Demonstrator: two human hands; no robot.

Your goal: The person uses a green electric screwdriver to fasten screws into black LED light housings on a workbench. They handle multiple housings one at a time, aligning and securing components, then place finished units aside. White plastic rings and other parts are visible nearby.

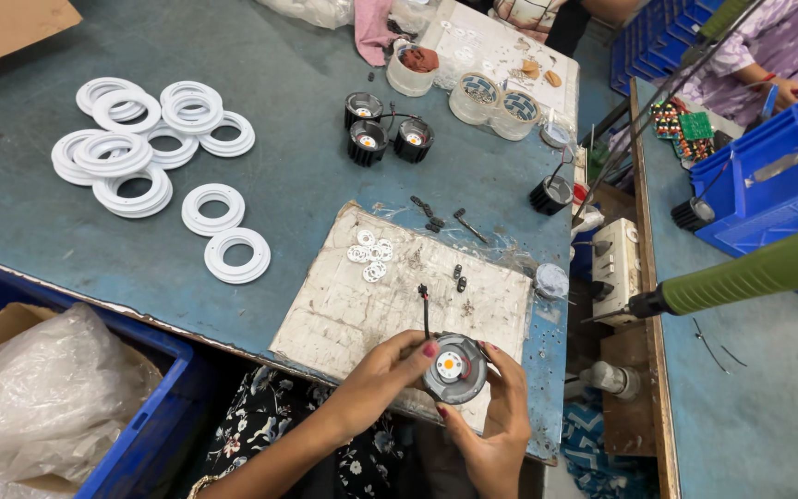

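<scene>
Both my hands hold one round grey lamp body [455, 369] with a white disc and an orange centre, over the near edge of a worn white work board [353, 305]. My left hand [382, 374] grips its left side, thumb on the rim. My right hand [496, 420] cups it from below and the right. A thin red and black wire [425, 310] rises from the lamp. Small white rings [370, 253] and dark clips [459, 277] lie on the board beyond.
Stacks of white plastic rings [131, 148] cover the left of the blue-grey table. Three black lamp housings [385, 134] and tape rolls [496, 100] sit at the back. A green-handled tool [759, 273] hangs at right. Another person [768, 55] works by blue crates [778, 176].
</scene>
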